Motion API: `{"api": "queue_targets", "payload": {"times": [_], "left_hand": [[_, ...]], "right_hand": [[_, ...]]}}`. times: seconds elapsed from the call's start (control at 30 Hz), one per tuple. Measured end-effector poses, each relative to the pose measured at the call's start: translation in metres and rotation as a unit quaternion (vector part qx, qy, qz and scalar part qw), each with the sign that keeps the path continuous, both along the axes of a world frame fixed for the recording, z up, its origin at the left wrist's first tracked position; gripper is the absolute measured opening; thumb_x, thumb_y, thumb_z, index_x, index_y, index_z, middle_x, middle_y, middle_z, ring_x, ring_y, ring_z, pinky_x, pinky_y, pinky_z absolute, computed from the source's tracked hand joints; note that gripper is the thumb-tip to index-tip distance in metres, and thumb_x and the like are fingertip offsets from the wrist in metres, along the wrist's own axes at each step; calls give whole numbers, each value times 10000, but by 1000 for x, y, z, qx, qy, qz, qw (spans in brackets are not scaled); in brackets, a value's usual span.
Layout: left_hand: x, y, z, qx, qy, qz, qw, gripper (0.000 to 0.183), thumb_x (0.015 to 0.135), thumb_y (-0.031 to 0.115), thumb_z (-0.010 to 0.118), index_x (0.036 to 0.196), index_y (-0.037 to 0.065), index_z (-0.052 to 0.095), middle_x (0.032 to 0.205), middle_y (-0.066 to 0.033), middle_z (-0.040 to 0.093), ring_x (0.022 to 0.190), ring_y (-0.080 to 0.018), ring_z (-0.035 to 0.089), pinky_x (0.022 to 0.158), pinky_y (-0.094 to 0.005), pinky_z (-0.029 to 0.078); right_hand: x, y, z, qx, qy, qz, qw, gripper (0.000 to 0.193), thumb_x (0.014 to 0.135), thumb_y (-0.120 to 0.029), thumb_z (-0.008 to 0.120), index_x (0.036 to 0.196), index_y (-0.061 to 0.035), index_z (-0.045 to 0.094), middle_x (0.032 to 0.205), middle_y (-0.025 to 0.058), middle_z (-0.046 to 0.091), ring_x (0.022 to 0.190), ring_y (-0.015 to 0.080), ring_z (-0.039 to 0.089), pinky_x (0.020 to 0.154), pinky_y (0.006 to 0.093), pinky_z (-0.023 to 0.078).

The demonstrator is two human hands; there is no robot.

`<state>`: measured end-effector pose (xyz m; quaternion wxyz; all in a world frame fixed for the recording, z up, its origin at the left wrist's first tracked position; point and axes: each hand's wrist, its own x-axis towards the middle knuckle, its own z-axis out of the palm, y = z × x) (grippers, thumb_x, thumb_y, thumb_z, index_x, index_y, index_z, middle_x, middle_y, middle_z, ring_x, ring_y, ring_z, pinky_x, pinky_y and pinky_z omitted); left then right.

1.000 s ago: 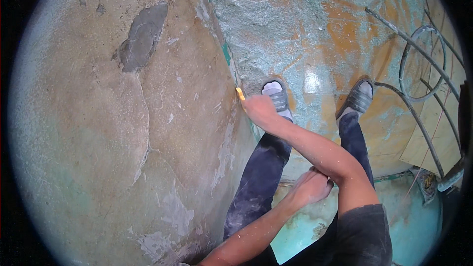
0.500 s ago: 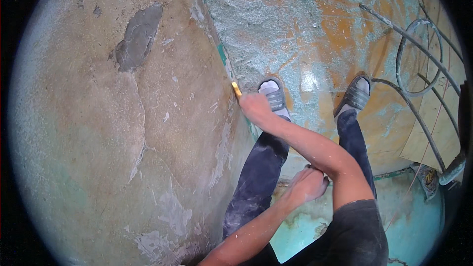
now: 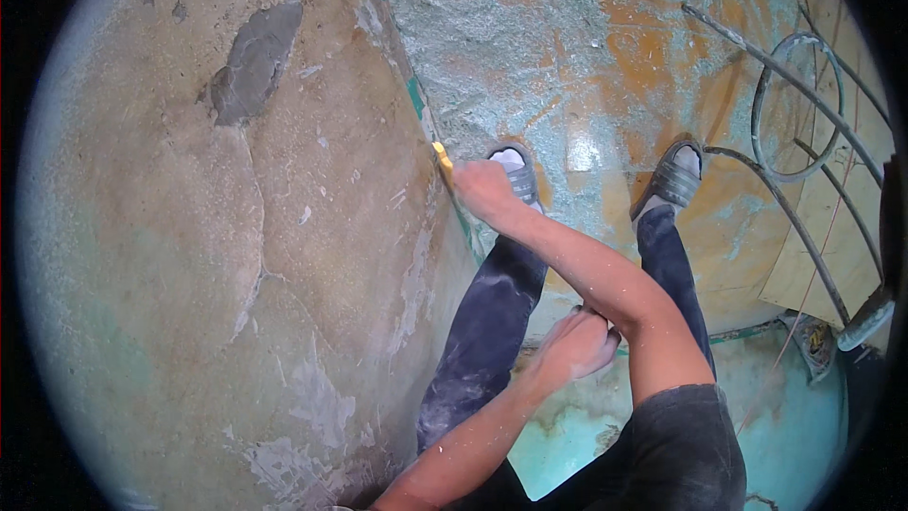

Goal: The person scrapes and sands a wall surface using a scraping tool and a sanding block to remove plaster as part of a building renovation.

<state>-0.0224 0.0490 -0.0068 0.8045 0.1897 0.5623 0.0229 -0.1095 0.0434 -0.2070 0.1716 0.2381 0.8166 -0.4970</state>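
My right hand (image 3: 484, 191) is closed around a yellow-handled tool (image 3: 443, 157). The tool touches the wall (image 3: 331, 180) low down, close to its bottom edge, and my fist hides the rest of it. My right forearm crosses in front of me from the lower right. Beneath its elbow is my left hand (image 3: 577, 343), its fingers curled and partly covered by that arm. What my left fingers hold, if anything, I cannot make out. The wall is worn, with cracks, pale scuffs and a grey patch (image 3: 255, 61).
Teal flakes and dust lie over the orange-brown floor (image 3: 653, 47). My feet in grey slides (image 3: 515, 170) stand apart beside the wall. A looped dark hose (image 3: 759, 123) and a pale board (image 3: 804, 265) are at the right. A small clear bag (image 3: 813, 345) lies near the hose's lower end.
The view has shifted slightly, so the scene sits a little further left and up. My right hand still grips the yellow-handled tool at the wall's base; my left stays under the right elbow.
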Motion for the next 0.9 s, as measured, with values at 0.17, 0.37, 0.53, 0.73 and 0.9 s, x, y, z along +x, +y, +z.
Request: {"api": "queue_targets", "payload": {"times": [0.17, 0.37, 0.53, 0.73, 0.9], "left_hand": [[2, -3, 3, 38, -13, 11, 999, 324, 872, 222, 516, 1079, -14, 597, 1105, -261, 597, 1075, -417, 537, 919, -460, 435], [-1, 1, 4, -1, 3, 19, 1000, 324, 862, 209, 509, 1079, -18, 590, 1178, -260, 565, 1124, -405, 510, 947, -447, 420], [-8, 4, 3, -6, -5, -7, 1000, 311, 865, 183, 497, 1077, -27, 584, 1161, -265, 567, 1108, -412, 515, 946, -453, 421], [-7, -1, 2, 29, -24, -11, 999, 313, 850, 164, 499, 1083, -30, 580, 1153, -267, 570, 1100, -403, 527, 940, -447, 428], [-11, -2, 2, 8, 14, 0, 1000, 289, 847, 164, 485, 1033, -22, 606, 1098, -256, 599, 1079, -399, 541, 934, -454, 424]], "right_hand": [[-18, 6, -14, 9, -12, -6, 1000, 136, 781, -111, 569, 768, -23, 673, 731, 157, 659, 690, 312, 667, 576, 425, 524], [-9, 0, 4, -16, -19, -3, 1000, 147, 779, -126, 570, 775, -31, 682, 724, 151, 656, 681, 313, 663, 575, 440, 518], [-12, -7, -9, 16, 21, -15, 1000, 143, 784, -129, 554, 741, -41, 659, 716, 156, 652, 663, 307, 658, 558, 438, 510], [3, -5, -13, -15, 4, -46, 999, 140, 767, -139, 560, 723, -34, 642, 671, 167, 628, 650, 317, 651, 539, 441, 510], [-6, -13, -7, -33, 11, -8, 999, 156, 789, -137, 550, 748, -23, 649, 700, 162, 643, 662, 312, 657, 563, 452, 516]]}}
